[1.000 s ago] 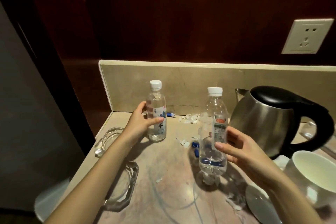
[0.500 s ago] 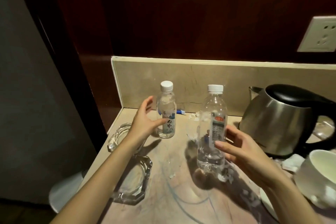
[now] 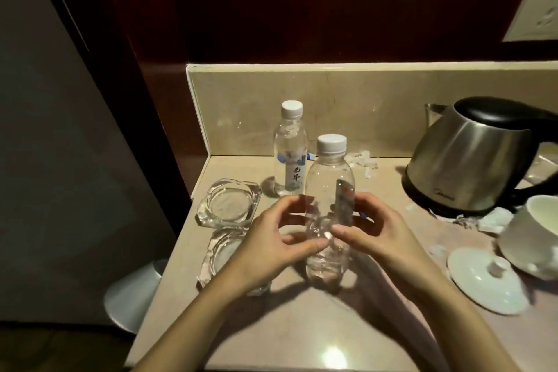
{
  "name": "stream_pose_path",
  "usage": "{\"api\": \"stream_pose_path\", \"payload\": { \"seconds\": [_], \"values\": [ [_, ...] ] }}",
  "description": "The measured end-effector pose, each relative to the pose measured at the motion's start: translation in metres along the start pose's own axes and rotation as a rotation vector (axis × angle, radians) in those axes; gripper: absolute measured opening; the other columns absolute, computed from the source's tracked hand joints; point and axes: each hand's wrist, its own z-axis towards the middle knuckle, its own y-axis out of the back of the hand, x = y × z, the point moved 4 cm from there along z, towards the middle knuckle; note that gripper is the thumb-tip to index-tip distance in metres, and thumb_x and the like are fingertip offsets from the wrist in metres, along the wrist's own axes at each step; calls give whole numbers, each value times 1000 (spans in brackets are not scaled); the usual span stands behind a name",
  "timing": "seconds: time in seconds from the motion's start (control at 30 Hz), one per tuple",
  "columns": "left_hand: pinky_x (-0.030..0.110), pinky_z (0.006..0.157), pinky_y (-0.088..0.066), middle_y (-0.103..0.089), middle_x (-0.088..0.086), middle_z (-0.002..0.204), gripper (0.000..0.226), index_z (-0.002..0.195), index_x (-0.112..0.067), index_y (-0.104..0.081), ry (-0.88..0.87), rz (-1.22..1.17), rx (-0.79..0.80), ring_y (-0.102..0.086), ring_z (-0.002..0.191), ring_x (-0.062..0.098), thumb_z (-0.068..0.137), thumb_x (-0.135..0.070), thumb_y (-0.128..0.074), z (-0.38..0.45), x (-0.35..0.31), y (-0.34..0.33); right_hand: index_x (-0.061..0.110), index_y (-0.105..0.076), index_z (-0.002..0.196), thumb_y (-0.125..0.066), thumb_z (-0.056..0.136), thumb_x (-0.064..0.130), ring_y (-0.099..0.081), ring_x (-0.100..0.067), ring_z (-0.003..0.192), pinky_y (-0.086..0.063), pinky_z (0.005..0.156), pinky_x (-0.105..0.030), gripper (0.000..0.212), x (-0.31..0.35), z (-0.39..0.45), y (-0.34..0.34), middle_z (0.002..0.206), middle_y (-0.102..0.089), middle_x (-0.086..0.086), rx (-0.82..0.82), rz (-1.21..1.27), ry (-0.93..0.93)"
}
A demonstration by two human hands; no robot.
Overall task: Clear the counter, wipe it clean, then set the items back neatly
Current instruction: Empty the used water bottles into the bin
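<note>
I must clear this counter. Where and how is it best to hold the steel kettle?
Probably by the black handle on the kettle's right, coming from the right. The body is round, smooth steel, and the spout points left. The handle runs partly out of frame.

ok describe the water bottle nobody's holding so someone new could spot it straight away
Start at the steel kettle on the right of the counter and look left along the beige backsplash to the corner. The small bottle stands there upright, behind two glass ashtrays. Unlike the nearer bottle in both hands, it stands free and wears a white and blue label with dark script.
</note>
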Motion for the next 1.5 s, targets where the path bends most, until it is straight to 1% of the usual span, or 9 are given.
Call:
{"api": "stream_pose_path", "payload": {
  "seconds": [0.13, 0.3, 0.43, 0.63, 0.87, 1.03, 1.17, 1.4, 1.5],
  "values": [
    [24, 85, -54, -65, -1, 115, 61, 120, -19, -53, -10, 11, -28, -64, 106, 7, 69, -1, -81, -17, 8, 3, 18, -64, 108, -84, 59, 29, -69, -11, 94, -53, 78, -21, 54, -3, -15, -19, 102, -71, 3, -24, -2, 7],
    [40, 97, -51, -65, 0, 119, 73, 125, -20, -53, 13, -24, -25, -62, 112, 13, 61, -19, -88, -47, 12, 11, 25, -62, 109, -80, 65, 36, -66, -3, 95, -53, 79, -18, 50, 4, -39, -34, 101, -70, 14, 14, -93, 0],
    [36, 98, -50, -67, -6, 117, 72, 121, -23, -56, 10, -25, -69, -61, 113, 11, 56, -32, -86, -83, 8, 15, 25, -62, 111, -72, 71, 35, -67, -6, 97, -56, 82, -26, 42, 10, -66, -44, 105, -69, 11, 119, -52, -12],
    [33, 94, -52, -66, 1, 119, 64, 121, -17, -57, 35, 1, -116, -60, 116, 13, 64, -8, -86, -171, 16, 6, 17, -59, 122, -77, 77, 18, -64, -9, 110, -51, 91, -20, 48, -1, -128, -73, 118, -68, 5, 356, -44, 28],
    [35, 94, -52, -66, -7, 117, 63, 113, -35, -60, 202, 99, -179, -60, 115, 8, 56, -28, -86, -278, 63, 10, 26, -59, 123, -81, 73, 31, -58, 1, 114, -45, 97, -21, 55, -41, -193, -123, 120, -65, 17, 572, -214, 24],
    [37, 100, -49, -66, -8, 117, 63, 113, -34, -59, 395, 157, -213, -59, 114, 4, 60, -19, -89, -327, 154, 15, 31, -57, 120, -84, 68, 35, -60, 3, 108, -49, 94, -24, 59, -128, -223, -167, 116, -65, 17, 653, -272, -152],
    [19, 93, -47, -65, -11, 115, 63, 112, -37, -55, 495, 167, -202, -57, 113, -4, 63, -14, -87, -352, 247, 15, 27, -55, 116, -85, 65, 30, -62, 1, 102, -52, 91, -27, 59, -223, -243, -203, 109, -66, 13, 681, -307, -283],
    [24, 91, -51, -64, -15, 113, 67, 119, -34, -53, 588, 245, -168, -58, 109, -4, 63, -26, -88, -388, 442, 14, 24, -53, 112, -85, 65, 26, -57, 5, 94, -44, 76, -12, 57, -418, -275, -265, 102, -60, 17, 748, -413, -370],
    [29, 97, -49, -64, -12, 117, 67, 124, -25, -53, 652, 240, -152, -57, 112, -2, 66, -23, -86, -401, 535, 11, 22, -52, 115, -85, 66, 27, -59, -3, 97, -49, 82, -23, 59, -512, -286, -288, 107, -62, 12, 779, -447, -402]
  ]
}}
